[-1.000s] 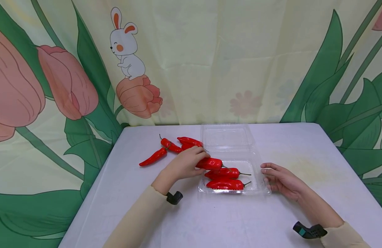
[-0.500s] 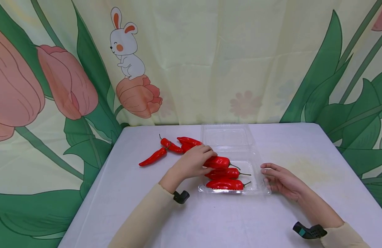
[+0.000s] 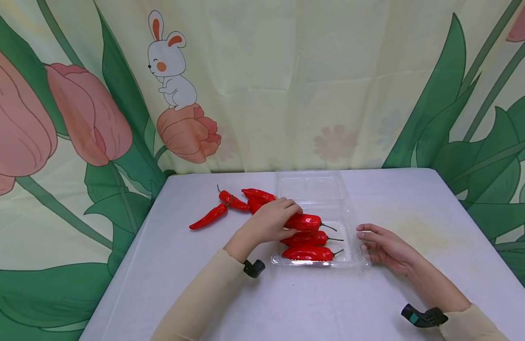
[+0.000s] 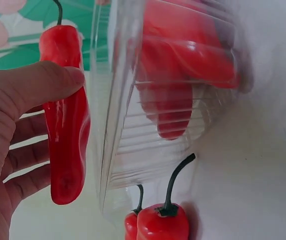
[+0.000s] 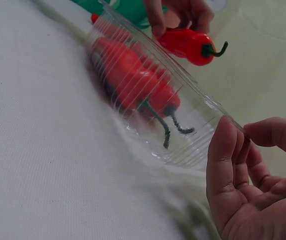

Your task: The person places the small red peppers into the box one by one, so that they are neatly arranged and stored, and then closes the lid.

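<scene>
My left hand grips a red chili pepper between thumb and fingers, its green stem pointing right. The left wrist view shows this pepper above the rim of a clear plastic box. Two more red peppers lie side by side inside the box, stems to the right. At the box's right side, my right hand pinches the rim between thumb and fingertips, as the right wrist view of the hand shows.
The box's clear lid lies folded back behind it. Left of the box, several red peppers lie on the white tabletop, some partly hidden by my left hand. A printed curtain hangs behind the table.
My left hand has moved to the right with its pepper, bringing it farther over the box. The right hand has stayed at the rim.
</scene>
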Demonstrator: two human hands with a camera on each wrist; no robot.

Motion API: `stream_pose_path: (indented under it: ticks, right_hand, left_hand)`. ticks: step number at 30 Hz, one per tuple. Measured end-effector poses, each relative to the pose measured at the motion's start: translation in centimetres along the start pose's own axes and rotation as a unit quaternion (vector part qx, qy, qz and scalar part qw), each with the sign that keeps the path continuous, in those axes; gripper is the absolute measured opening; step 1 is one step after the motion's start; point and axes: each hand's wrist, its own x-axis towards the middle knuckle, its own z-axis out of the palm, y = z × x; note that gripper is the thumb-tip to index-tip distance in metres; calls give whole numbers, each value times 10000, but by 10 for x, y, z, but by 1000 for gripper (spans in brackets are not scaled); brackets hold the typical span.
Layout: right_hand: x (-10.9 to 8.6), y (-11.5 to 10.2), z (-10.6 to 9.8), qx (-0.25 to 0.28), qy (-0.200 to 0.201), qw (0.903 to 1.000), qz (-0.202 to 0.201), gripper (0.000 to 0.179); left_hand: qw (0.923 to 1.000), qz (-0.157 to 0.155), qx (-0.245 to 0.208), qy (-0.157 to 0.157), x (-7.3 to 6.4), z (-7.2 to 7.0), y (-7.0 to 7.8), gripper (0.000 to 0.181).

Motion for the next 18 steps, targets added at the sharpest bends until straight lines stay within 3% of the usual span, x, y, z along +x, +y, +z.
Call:
stream_pose_path:
  ticks: [18]
  right_hand:
    - [0,1,-1,-2,-49,10000,-13,26]
  left_hand:
    - [9998,-41,39,-170,10,3,7,42]
